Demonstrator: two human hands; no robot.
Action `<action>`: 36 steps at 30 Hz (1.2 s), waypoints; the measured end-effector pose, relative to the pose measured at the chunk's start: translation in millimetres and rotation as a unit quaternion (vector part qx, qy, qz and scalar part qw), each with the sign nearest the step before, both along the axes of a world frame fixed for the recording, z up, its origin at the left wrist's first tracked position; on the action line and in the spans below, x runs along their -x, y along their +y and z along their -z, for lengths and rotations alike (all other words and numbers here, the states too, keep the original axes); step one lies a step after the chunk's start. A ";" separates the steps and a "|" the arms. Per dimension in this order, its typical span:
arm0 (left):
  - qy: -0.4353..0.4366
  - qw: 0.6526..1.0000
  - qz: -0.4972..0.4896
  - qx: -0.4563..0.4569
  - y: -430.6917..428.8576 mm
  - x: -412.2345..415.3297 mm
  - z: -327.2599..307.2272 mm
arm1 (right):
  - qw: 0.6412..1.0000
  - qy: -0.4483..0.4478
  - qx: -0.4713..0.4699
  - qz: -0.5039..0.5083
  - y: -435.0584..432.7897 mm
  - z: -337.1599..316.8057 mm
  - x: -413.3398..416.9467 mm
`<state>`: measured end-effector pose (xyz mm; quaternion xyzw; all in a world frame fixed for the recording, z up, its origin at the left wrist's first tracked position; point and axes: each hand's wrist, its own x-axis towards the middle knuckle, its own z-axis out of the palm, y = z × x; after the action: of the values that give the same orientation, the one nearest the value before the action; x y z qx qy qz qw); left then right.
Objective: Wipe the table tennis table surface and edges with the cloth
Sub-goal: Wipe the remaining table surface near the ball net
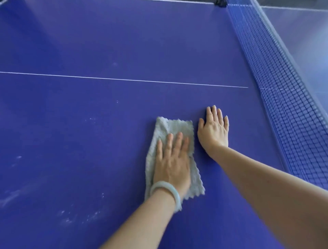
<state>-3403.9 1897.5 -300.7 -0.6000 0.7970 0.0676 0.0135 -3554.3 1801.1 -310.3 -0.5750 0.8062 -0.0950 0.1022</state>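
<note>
Blue table tennis table (71,124), pale smudges (79,216) near left. Left hand (171,163), pale bangle (166,188) at wrist, pressed flat with straight fingers on grey cloth (170,126). Right hand (213,129) spread flat on bare table just right of cloth. Farther: white line (124,79); net (284,106) at right.

On my right a blue net (284,99) with a pale top band runs diagonally away to a black clamp (219,2). Beyond it the table (301,35) looks washed pale by soft glare, and a strip of dark grey floor (292,2) shows past its far edge.
</note>
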 end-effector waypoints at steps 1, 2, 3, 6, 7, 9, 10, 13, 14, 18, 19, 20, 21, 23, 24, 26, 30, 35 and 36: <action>0.009 1.000 0.030 0.000 28.4 2.5 -0.8 | 1.000 0.004 -0.001 -0.004 1.1 -0.3 -0.2; 0.021 0.998 0.067 0.001 50.1 -2.5 -1.1 | 1.000 0.007 0.000 -0.008 1.9 -0.3 -0.2; 0.036 0.994 0.099 0.004 61.9 -16.3 -2.1 | 1.000 0.009 0.001 -0.012 2.4 -0.1 0.0; 0.020 0.996 0.077 0.033 47.5 -85.7 -3.9 | 1.000 0.021 0.002 -0.020 3.1 2.0 1.5; 0.000 0.998 0.036 0.057 33.9 -110.2 -1.5 | 1.000 0.024 0.000 -0.021 3.0 2.4 2.0; -0.019 0.995 -0.076 0.061 4.6 -146.9 3.7 | 1.000 0.021 -0.003 -0.017 3.0 2.2 1.2; -0.013 0.991 -0.127 0.042 -5.9 -154.2 4.3 | 1.000 0.022 -0.002 -0.014 3.4 2.9 0.4; 0.004 0.980 -0.196 0.025 -10.2 -136.2 6.9 | 1.000 0.014 -0.003 -0.016 3.6 3.0 -0.6; 0.000 0.980 -0.199 0.029 -2.2 -118.8 7.2 | 1.000 0.002 -0.002 -0.015 3.8 1.9 -0.1; 0.015 0.998 -0.035 0.045 71.0 -20.5 3.9 | 0.999 -0.023 -0.005 -0.024 4.5 -4.4 2.1; 0.036 0.999 0.022 0.033 89.9 -1.2 2.7 | 0.999 -0.015 -0.008 -0.029 4.6 -4.8 2.8; 0.052 0.996 0.073 0.019 103.1 10.8 -0.6 | 0.999 -0.005 -0.009 -0.032 5.6 -4.1 2.9; 0.057 0.992 0.112 0.011 107.9 14.1 -4.3 | 0.999 0.006 -0.008 -0.035 6.2 -3.0 2.0; 0.042 0.990 0.135 0.025 93.7 -6.3 -4.2 | 0.999 0.021 -0.010 -0.037 6.5 -1.8 -0.4; 0.027 0.993 0.117 0.017 82.2 -26.2 -5.3 | 0.999 0.023 -0.016 -0.037 6.5 -3.7 -0.8; -0.009 0.999 0.044 0.023 60.2 -74.8 -2.0 | 0.998 0.024 -0.032 -0.043 10.2 -11.3 -1.6; -0.018 0.998 -0.057 0.031 31.8 -122.3 2.6 | 0.993 0.019 0.005 -0.115 62.0 -22.9 -22.9; 0.018 0.998 -0.060 0.008 32.8 -115.2 -4.5 | 0.993 -0.016 0.008 -0.119 183.3 -18.4 -89.0; 0.030 0.998 -0.058 0.002 33.4 -115.0 -7.0 | 0.995 -0.017 0.001 -0.099 197.1 -14.5 -97.0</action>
<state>-3289.0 1930.9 -293.7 -0.6431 0.7609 0.0848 -0.0156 -3457.3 1998.3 -295.8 -0.6503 0.7433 -0.0956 0.1242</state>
